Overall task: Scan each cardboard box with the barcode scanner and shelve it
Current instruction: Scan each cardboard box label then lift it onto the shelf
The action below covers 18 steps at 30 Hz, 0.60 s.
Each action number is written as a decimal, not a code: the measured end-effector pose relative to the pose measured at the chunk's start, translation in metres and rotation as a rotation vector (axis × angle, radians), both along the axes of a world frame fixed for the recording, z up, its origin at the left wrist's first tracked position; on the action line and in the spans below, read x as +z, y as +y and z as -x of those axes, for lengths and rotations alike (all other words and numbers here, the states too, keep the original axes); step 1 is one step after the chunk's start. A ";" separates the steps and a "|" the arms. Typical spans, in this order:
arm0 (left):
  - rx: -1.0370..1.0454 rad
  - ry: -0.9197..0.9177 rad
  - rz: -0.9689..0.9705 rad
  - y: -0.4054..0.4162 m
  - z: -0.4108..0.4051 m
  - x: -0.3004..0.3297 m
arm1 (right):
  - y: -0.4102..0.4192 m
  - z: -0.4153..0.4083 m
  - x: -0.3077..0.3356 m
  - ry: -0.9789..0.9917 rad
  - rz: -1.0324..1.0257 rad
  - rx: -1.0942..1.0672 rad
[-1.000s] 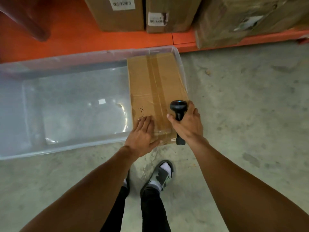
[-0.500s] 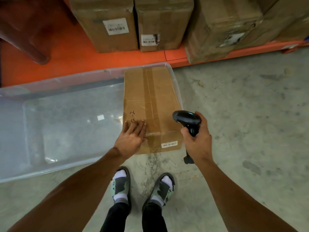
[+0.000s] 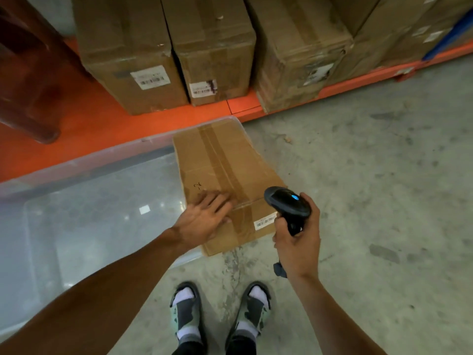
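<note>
A person's left hand [image 3: 204, 220] lies flat, fingers straight, on a taped cardboard box [image 3: 225, 175] standing in the right end of a clear plastic bin [image 3: 76, 226] on the concrete floor [image 3: 371, 188]. The right hand [image 3: 298, 239] grips a black barcode scanner [image 3: 286, 203], its head just beside the box's white label [image 3: 265, 222]. More labelled boxes [image 3: 133, 55] line the orange shelf [image 3: 102, 126] behind.

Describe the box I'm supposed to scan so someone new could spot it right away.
Find the clear plastic bin on the concrete floor before the orange shelf. The brown taped cardboard box stands at its right end. Unlike the shelved cartons, the left hand rests on it, and the right hand holds the black barcode scanner beside its label.
</note>
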<state>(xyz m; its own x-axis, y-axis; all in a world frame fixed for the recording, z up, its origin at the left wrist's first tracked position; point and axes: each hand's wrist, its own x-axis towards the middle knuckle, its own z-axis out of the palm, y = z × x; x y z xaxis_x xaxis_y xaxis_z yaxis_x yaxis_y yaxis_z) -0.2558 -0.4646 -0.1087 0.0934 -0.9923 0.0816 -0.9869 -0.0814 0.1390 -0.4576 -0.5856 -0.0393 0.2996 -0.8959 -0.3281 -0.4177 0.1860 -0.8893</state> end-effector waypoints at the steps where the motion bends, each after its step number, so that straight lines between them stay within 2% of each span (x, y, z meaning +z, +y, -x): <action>1: -0.020 0.004 -0.060 0.008 0.000 -0.004 | 0.002 0.008 -0.003 0.022 0.001 0.023; 5: -0.134 -0.024 -0.339 0.038 0.001 -0.018 | 0.011 0.043 -0.011 0.091 -0.003 0.187; 7: -0.144 -0.061 -0.395 0.049 0.006 -0.030 | 0.019 0.057 -0.016 0.101 -0.014 0.212; 13: -0.099 -0.079 -0.321 0.073 0.019 -0.056 | 0.042 0.082 -0.045 0.086 -0.001 0.214; 18: -0.012 -0.110 -0.271 0.078 0.024 -0.074 | 0.051 0.083 -0.083 -0.005 0.013 0.309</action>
<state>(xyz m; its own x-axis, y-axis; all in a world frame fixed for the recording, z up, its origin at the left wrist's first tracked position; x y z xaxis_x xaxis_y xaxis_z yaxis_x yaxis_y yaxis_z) -0.2802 -0.3866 -0.1829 0.0867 -0.9803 -0.1772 -0.9960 -0.0891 0.0057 -0.5407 -0.5351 -0.1226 0.5600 -0.7661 -0.3155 -0.4487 0.0397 -0.8928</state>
